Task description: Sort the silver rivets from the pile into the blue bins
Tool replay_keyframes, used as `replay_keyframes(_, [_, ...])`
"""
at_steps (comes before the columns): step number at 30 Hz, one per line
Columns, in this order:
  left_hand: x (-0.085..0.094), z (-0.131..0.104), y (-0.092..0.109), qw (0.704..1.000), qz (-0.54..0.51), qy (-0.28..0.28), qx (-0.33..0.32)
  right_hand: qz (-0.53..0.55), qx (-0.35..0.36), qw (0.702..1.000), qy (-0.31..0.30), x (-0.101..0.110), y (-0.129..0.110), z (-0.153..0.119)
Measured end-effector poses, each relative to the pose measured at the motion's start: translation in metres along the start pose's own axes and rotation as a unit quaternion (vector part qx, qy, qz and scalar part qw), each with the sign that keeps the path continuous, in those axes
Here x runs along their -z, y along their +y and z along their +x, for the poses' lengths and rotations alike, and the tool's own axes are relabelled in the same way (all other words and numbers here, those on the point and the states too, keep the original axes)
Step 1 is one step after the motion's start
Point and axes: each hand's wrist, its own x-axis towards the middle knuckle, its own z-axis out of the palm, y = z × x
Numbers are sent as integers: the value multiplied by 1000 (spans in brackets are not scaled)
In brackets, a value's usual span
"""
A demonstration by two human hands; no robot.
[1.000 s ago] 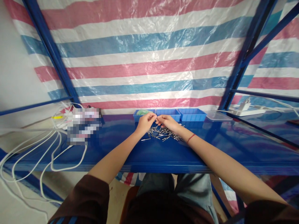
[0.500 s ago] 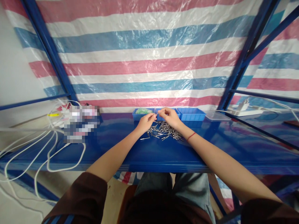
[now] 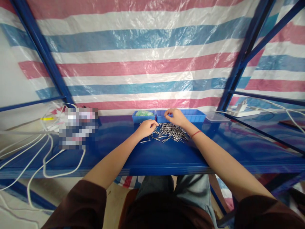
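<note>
- Head view: the metal pins (image 3: pixel 173 132) are slim, silvery and shiny, heaped crisscross on the blue bench (image 3: pixel 166 157), a few strays at the left.
- The left hand (image 3: pixel 148 128) sits low at the heap's left edge, fingers curled toward the thumb; I cannot tell whether it grips anything.
- The right hand (image 3: pixel 175 117) arches above the heap's far side, fingers bent; its grip is unclear too.
</note>
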Motion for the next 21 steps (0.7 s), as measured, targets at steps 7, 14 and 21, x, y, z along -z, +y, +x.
replay_keyframes(7, [4,-1,1,999,32,-22,2,-33,164,971,-173,-10,-28,-10])
replay_keyframes(14, [4,-1,3,999,30,-23,4,-104,110,970,-192,-17,-32,-13])
replay_keyframes(21, [6,-2,1,998,49,-33,2,-133,138,961,-197,-20,-33,-14])
